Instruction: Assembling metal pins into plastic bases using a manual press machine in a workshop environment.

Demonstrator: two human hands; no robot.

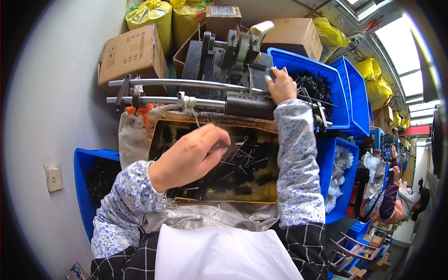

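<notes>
My right hand reaches up to the machine, its fingers pinched at the end of a small black ridged piece, which looks like a brush. That piece lies beside the machine's wheel. My left hand hovers over a yellow-rimmed tray, fingers curled towards the thumb. Whether anything is between those fingertips is hidden. Loose thin metal wire pins with looped ends are scattered on the tray's dark, dirty bottom. Between the tray and machine run two metal rods, with a black cylinder on the nearer one.
A blue bin of black bristly pieces stands at the right. Nearer, another blue bin holds white bristly ones. A third blue bin is at the left wall. Cardboard boxes and yellow sacks line the back. Another person sits far right.
</notes>
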